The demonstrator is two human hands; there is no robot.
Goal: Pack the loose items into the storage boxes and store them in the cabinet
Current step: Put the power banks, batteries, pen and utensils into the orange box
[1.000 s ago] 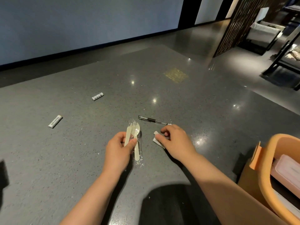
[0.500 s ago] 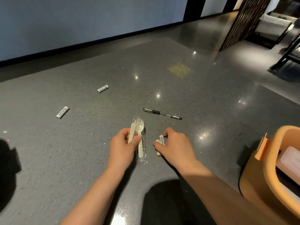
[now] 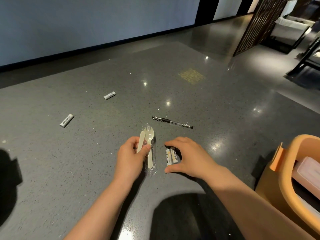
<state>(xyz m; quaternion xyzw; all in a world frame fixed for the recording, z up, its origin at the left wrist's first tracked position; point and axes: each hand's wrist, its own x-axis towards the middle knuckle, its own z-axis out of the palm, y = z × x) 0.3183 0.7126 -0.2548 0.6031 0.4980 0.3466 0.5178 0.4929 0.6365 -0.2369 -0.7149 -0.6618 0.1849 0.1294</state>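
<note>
On the grey floor (image 3: 86, 161), two batteries (image 3: 171, 156) lie side by side under the right hand (image 3: 188, 155), its fingers (image 3: 173, 142) spread wide and arched over them, apparently not gripping. The left hand (image 3: 130, 157) pinches a wrapped cutlery pack (image 3: 149, 149). A pen (image 3: 172, 121) lies just beyond.
</note>
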